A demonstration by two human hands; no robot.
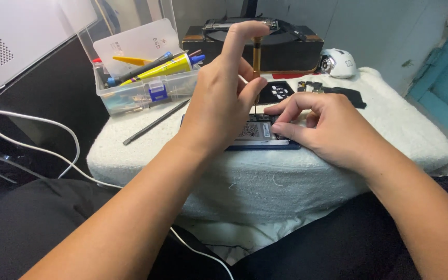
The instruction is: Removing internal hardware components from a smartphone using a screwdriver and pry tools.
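Dim workshop corner, grey wall behind, teal door at the right; in front, a small table padded with a white fluffy towel (pixel 338 171). Near the towel's middle, toward its front edge, an opened dark-blue smartphone (pixel 257 136) lying flat, long axis running left to right, inner parts and battery label facing up. Directly above its far edge, a slim gold-handled precision screwdriver (pixel 256 54) standing upright, thin tip down into the phone. Left hand (pixel 221 98) closed narrowly around that handle, index fingertip capping the top, thumb and other fingers pinching the shaft. Right hand (pixel 325 127) pressed flat on the phone's right end, fingers curled over its edge, holding nothing else. At the towel's back left corner, a clear plastic box of tools (pixel 141 88); before it, a long black spudger (pixel 156 122). At the back right, a white computer mouse (pixel 336 63).
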